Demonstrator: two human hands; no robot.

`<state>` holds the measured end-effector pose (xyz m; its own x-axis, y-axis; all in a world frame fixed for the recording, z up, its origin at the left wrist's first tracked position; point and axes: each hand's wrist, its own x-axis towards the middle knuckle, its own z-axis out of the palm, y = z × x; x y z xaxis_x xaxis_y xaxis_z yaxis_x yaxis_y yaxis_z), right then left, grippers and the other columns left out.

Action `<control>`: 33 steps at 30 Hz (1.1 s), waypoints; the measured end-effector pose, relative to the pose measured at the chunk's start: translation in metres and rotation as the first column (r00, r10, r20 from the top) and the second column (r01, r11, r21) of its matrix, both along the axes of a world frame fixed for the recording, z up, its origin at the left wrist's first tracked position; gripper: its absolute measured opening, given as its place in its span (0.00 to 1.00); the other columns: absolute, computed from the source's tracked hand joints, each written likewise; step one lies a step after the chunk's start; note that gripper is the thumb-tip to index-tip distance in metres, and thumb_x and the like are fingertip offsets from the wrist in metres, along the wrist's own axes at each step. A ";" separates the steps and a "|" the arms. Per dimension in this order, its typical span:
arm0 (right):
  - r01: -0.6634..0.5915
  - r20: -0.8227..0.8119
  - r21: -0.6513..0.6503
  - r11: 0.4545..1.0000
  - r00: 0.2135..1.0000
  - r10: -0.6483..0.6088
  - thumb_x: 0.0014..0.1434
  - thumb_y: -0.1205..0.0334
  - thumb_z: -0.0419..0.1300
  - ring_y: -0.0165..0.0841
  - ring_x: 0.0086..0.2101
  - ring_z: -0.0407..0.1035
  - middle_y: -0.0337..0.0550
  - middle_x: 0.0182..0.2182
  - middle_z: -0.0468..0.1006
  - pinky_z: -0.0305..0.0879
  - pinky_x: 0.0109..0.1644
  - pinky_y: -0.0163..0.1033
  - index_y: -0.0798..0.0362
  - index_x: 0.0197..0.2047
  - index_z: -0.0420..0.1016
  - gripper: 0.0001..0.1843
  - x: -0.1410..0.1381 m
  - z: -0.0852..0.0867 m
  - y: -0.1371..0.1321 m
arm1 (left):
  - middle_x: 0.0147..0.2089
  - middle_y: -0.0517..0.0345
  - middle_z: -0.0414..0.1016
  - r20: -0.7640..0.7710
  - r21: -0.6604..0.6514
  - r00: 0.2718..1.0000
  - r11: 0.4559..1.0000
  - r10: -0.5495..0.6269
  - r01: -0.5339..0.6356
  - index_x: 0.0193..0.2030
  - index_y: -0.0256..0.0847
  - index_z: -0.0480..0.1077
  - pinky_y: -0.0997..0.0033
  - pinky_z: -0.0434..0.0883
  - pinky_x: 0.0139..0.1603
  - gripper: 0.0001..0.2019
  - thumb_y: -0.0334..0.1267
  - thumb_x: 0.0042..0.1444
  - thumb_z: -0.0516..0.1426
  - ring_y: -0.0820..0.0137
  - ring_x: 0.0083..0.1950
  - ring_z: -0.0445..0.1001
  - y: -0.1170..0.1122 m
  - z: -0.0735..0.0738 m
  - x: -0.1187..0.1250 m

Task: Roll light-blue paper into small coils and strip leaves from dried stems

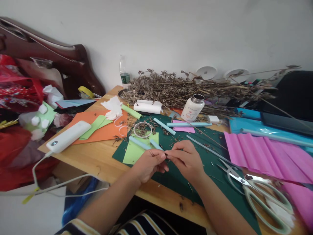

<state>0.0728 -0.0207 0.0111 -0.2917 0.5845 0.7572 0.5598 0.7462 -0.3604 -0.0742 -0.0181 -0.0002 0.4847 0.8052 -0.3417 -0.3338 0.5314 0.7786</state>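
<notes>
Over the near part of the green cutting mat, my left hand and my right hand meet fingertip to fingertip. Both pinch a small dark bit of dried plant, mostly covered by the fingers. Just beyond the left hand lie rolled light blue paper tubes on a light green paper sheet. A white ring rests behind them among dry crumbs. Farther back are more blue tubes and a pink paper piece.
Large scissors lie partly open at right, beside pink crepe paper. An uncapped white bottle stands before a heap of dried stems along the wall. At left are orange paper and a white corded device near the table edge.
</notes>
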 end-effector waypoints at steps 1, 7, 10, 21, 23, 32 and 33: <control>-0.026 -0.040 -0.044 0.999 0.999 0.024 0.49 0.69 0.56 0.29 0.29 0.62 0.41 0.26 0.69 0.61 0.32 0.37 0.52 0.31 0.72 0.06 0.000 -0.003 0.000 | 0.15 0.60 0.67 0.038 -0.028 0.999 1.000 -0.007 0.008 0.22 0.33 0.66 0.80 0.60 0.19 0.18 0.46 0.31 0.63 0.77 0.18 0.65 0.000 -0.002 0.001; -0.148 -0.007 -0.239 0.960 0.989 0.151 0.52 0.70 0.51 0.30 0.36 0.62 0.44 0.34 0.69 0.62 0.38 0.39 0.51 0.40 0.69 0.12 0.007 -0.012 0.002 | 0.17 0.62 0.66 0.187 -0.111 0.982 0.994 0.042 -0.021 0.22 0.33 0.65 0.81 0.61 0.20 0.14 0.39 0.32 0.64 0.81 0.18 0.62 0.003 -0.009 0.008; -0.136 0.041 -0.285 0.949 0.987 0.154 0.53 0.71 0.49 0.29 0.34 0.63 0.43 0.31 0.69 0.64 0.36 0.35 0.51 0.42 0.68 0.14 0.010 -0.013 0.003 | 0.19 0.61 0.67 0.116 -0.053 0.991 0.996 0.072 -0.066 0.21 0.33 0.64 0.80 0.60 0.19 0.11 0.36 0.35 0.62 0.81 0.18 0.62 0.005 -0.009 0.009; 0.324 0.109 -0.384 0.865 0.946 -0.306 0.52 0.59 0.52 0.30 0.23 0.68 0.39 0.21 0.74 0.64 0.27 0.35 0.52 0.33 0.70 0.09 0.033 -0.018 0.015 | 0.19 0.64 0.65 0.021 0.130 0.937 0.929 0.348 -0.348 0.20 0.35 0.65 0.81 0.57 0.22 0.06 0.34 0.42 0.57 0.82 0.19 0.60 0.007 -0.012 0.002; 0.368 0.172 -0.410 0.834 0.930 -0.326 0.53 0.57 0.51 0.31 0.24 0.67 0.41 0.25 0.74 0.65 0.28 0.37 0.52 0.38 0.69 0.12 0.039 -0.022 0.022 | 0.19 0.64 0.66 0.003 0.149 0.935 0.925 0.354 -0.350 0.20 0.35 0.65 0.81 0.57 0.22 0.06 0.35 0.42 0.57 0.82 0.19 0.60 0.007 -0.012 0.003; -0.057 0.194 -0.201 0.978 0.976 0.096 0.50 0.60 0.55 0.31 0.35 0.64 0.44 0.33 0.71 0.64 0.38 0.38 0.51 0.37 0.68 0.10 0.013 -0.011 0.001 | 0.15 0.65 0.63 -0.115 0.248 0.984 0.963 0.139 -0.106 0.17 0.34 0.64 0.80 0.56 0.22 0.09 0.35 0.38 0.60 0.81 0.19 0.59 0.003 -0.017 0.002; -0.087 0.166 -0.198 0.976 0.979 0.121 0.51 0.61 0.55 0.30 0.33 0.64 0.43 0.30 0.71 0.64 0.36 0.37 0.52 0.36 0.69 0.08 0.009 -0.010 -0.002 | 0.15 0.65 0.63 -0.099 0.239 0.990 0.968 0.105 -0.079 0.16 0.34 0.64 0.80 0.55 0.22 0.10 0.36 0.38 0.60 0.81 0.18 0.59 0.003 -0.017 0.001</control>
